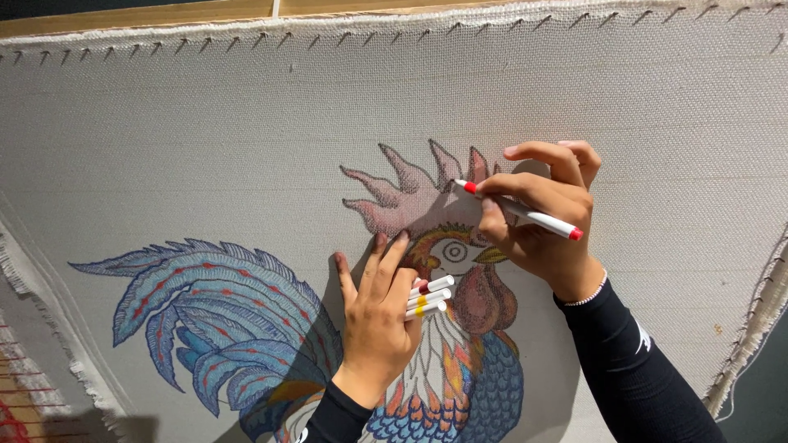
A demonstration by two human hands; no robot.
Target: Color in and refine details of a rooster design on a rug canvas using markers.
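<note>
Stretched canvas on a wooden frame

Your woven canvas (205, 123) is laced along its edges to a wooden frame (139, 16); on it sits a coloured rooster drawing (246, 320) with a red comb (410, 197).

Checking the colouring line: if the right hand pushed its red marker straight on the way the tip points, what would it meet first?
The right hand aims the red marker up-left; its tip already seems to touch the rooster's pink comb on the canvas, though contact is hard to judge.

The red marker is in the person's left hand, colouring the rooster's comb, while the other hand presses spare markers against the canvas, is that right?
Not quite: the head view shows the red marker in the right hand, at the rooster's comb. The left hand presses the spare markers against the canvas.
</note>
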